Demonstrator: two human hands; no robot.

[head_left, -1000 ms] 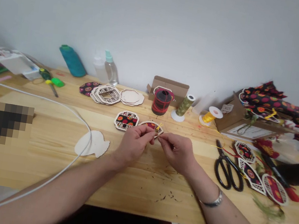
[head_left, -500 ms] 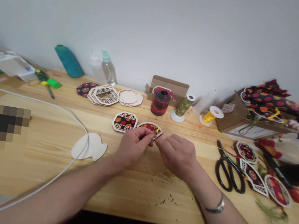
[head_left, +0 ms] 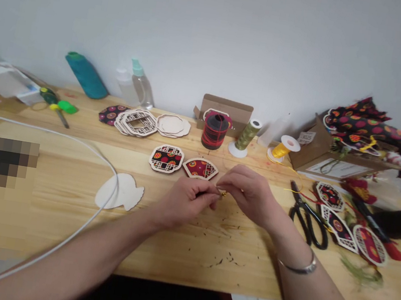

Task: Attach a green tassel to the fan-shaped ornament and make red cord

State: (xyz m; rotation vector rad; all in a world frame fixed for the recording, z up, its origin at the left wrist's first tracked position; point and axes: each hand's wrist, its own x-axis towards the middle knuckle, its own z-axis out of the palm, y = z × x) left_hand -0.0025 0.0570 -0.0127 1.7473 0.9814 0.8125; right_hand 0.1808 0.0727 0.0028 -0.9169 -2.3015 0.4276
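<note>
My left hand (head_left: 193, 198) is closed in a pinch, thumb against forefinger, over the middle of the wooden table. A small piece of yellow cord (head_left: 223, 194) shows at its fingertips. My right hand (head_left: 247, 194) meets it from the right, its fingers pinched together at the same cord; much of the cord is hidden by the fingers. Just beyond my hands lies a fan-shaped wooden frame piece (head_left: 200, 168) backed with red patterned fabric. Left of it is an octagonal frame piece (head_left: 166, 159) with dark floral fabric.
Black-handled scissors (head_left: 309, 220) lie right, beside several finished fabric pieces (head_left: 370, 244). Spools of red-black cord (head_left: 214, 131), green thread (head_left: 248, 135) and yellow cord (head_left: 282, 148) stand behind. A white cable (head_left: 116, 167) crosses a pale wooden cutout (head_left: 121, 191) at left.
Both hands have shifted right and off the fan-shaped piece, which now shows more fully. The yellow cord has moved from over that piece to between my fingertips. My right hand has turned and lifted slightly.
</note>
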